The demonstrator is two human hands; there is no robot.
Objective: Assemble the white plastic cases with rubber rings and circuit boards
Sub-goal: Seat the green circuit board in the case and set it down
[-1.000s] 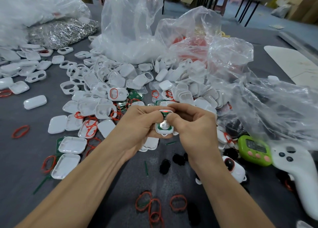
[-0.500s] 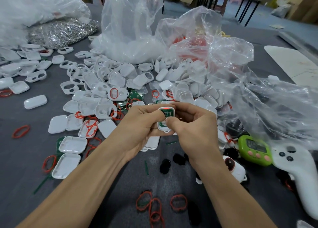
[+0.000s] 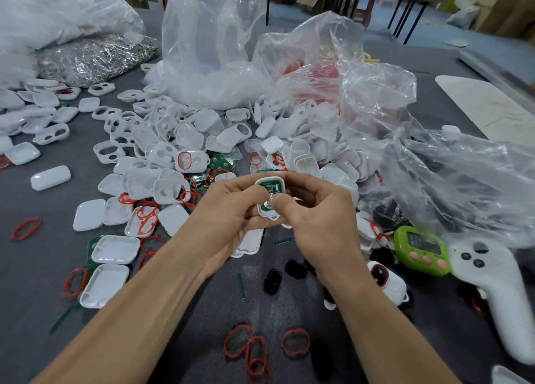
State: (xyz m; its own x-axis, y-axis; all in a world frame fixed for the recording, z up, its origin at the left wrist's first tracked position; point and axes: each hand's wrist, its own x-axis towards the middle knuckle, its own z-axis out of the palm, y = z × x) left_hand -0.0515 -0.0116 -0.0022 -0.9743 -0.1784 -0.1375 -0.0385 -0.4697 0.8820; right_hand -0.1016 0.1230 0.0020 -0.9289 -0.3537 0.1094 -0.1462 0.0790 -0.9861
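- Far left, on the grey table [image 3: 43, 282]: loose red rubber rings [image 3: 26, 227], well apart from both hands.
- Next along: spare white shells [image 3: 115, 249], hollow side up, near the left forearm.
- Then the left hand [image 3: 225, 212]: curled round the white case [image 3: 270, 179] from the left, thumb on its left edge, fingers hidden behind.
- Between the two hands, held up off the table: the case itself, open face towards the camera, green circuit board [image 3: 267, 187] seated inside. Long axis pointing away from the person, small loop tab at the near end, under the thumbs. Rubber ring beneath the board or not: cannot tell.
- Then the right hand [image 3: 318, 218]: pinching the same case from the right, thumb tip pressed on the near part of the board, forefinger arched over the far end.
- Step in hand, as judged: pressing the board home. Likely next: a closing shell, laid along that same axis; nearest spares off to the left, so an easier reach for the left hand, the right alone gripping the case.
- Right of the hands: green timer [image 3: 419, 249], then white controller [image 3: 492, 285], both lying untouched.
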